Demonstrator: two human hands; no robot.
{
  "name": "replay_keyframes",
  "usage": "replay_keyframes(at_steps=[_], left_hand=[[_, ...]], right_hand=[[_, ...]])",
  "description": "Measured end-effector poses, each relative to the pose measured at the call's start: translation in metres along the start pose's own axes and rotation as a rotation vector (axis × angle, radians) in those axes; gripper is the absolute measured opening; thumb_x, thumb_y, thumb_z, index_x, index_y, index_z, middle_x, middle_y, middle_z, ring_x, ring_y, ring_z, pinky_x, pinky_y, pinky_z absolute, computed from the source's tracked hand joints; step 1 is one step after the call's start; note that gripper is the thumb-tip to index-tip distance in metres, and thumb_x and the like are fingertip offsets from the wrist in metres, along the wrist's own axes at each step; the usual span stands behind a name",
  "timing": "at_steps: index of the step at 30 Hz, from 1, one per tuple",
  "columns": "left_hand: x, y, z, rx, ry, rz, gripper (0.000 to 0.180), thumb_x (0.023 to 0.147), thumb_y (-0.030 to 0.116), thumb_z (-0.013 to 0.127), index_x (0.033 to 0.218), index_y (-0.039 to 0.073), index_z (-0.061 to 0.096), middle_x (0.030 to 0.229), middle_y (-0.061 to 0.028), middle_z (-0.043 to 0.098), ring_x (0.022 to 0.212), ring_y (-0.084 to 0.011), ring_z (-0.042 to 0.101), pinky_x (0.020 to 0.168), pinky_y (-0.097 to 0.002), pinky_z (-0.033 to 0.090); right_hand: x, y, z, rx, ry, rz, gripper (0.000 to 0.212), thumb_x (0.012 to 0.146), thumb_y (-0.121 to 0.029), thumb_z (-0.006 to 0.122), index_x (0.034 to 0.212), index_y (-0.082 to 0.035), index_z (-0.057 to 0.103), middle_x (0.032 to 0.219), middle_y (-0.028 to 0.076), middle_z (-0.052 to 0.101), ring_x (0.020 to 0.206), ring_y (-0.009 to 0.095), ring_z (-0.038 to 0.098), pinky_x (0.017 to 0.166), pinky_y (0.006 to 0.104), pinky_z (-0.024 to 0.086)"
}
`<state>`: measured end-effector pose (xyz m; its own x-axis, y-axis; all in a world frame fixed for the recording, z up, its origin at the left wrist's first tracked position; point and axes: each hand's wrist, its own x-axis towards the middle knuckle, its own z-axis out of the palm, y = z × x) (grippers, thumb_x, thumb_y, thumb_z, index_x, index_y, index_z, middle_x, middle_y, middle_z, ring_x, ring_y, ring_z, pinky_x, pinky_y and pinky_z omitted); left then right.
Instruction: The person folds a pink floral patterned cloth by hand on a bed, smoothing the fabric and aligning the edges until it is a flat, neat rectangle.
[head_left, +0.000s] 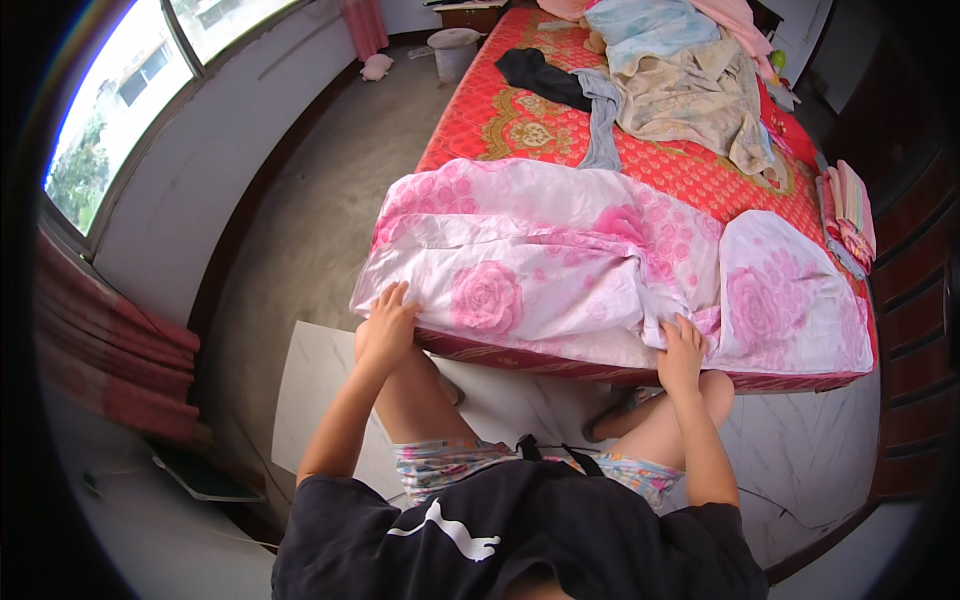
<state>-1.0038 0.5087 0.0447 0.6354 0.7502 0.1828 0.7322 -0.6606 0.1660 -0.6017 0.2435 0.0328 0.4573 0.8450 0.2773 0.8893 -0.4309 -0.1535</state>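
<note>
A white sheet with pink roses lies wrinkled across the near end of the bed. At its near left corner, my left hand rests with fingers stretched over the cloth, some of them apart. My right hand is further right along the same near edge, its fingers bent into gathered folds of the sheet. Between and beside my hands the cloth drapes toward the dark red mattress side. The undersides of both hands are hidden.
Beyond the sheet is the red patterned mattress, with black clothing, a grey garment and a beige blanket. Folded cloths sit at the right edge. A stool stands far left; a dark slatted panel is at right.
</note>
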Motion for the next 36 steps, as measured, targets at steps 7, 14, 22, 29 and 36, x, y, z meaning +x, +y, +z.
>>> replay_keyframes(at_steps=[7, 14, 22, 29, 36], left_hand=[[0.127, -0.001, -0.075, -0.103, 0.228, -0.385, 0.019, 0.087, 0.016, 0.047, 0.1, 0.013, 0.061, 0.091, -0.0174, 0.065, 0.088, -0.0386, 0.061, 0.074, -0.0461, 0.047], [0.166, 0.001, -0.208, -0.911, 1.036, -0.071, 0.015, 0.093, 0.01, 0.043, 0.097, 0.0, 0.054, 0.079, -0.0113, 0.06, 0.081, -0.0174, 0.064, 0.065, -0.0316, 0.048], [0.046, -0.018, -0.171, -0.516, 1.139, -0.053, 0.012, 0.09, 0.007, 0.049, 0.092, -0.001, 0.058, 0.078, -0.0039, 0.055, 0.068, -0.0104, 0.047, 0.063, -0.024, 0.04], [-0.012, -0.038, -0.125, -0.354, 0.876, -0.271, 0.01, 0.077, 0.005, 0.05, 0.079, -0.001, 0.057, 0.07, -0.0123, 0.055, 0.063, -0.0239, 0.052, 0.06, -0.0331, 0.042], [0.005, -0.059, -0.066, -0.225, 0.483, -0.435, 0.012, 0.078, 0.013, 0.053, 0.077, 0.003, 0.06, 0.072, -0.0152, 0.06, 0.072, -0.0317, 0.057, 0.067, -0.0409, 0.046]], right_hand=[[0.131, 0.053, -0.039, 0.578, 0.298, 0.198, 0.024, 0.083, -0.001, 0.044, 0.103, 0.001, 0.058, 0.09, 0.021, 0.061, 0.086, 0.032, 0.059, 0.076, 0.0366, 0.044], [0.185, 0.014, -0.171, 1.059, 0.66, 0.073, 0.023, 0.093, -0.006, 0.042, 0.108, 0.001, 0.057, 0.097, 0.006, 0.061, 0.088, 0.012, 0.054, 0.079, 0.0258, 0.044], [0.097, 0.02, -0.182, 0.993, 0.186, 0.047, 0.022, 0.093, -0.005, 0.044, 0.107, 0.001, 0.06, 0.099, 0.005, 0.062, 0.092, 0.01, 0.056, 0.082, 0.0239, 0.044], [0.095, -0.007, -0.138, 1.109, -0.441, 0.203, 0.018, 0.091, -0.006, 0.049, 0.101, -0.001, 0.063, 0.09, 0.002, 0.065, 0.082, 0.009, 0.058, 0.075, 0.0234, 0.047], [0.114, 0.038, -0.016, 0.903, -0.679, 0.381, 0.02, 0.087, -0.011, 0.058, 0.102, -0.001, 0.066, 0.087, 0.002, 0.065, 0.078, 0.01, 0.059, 0.07, 0.0243, 0.048]])
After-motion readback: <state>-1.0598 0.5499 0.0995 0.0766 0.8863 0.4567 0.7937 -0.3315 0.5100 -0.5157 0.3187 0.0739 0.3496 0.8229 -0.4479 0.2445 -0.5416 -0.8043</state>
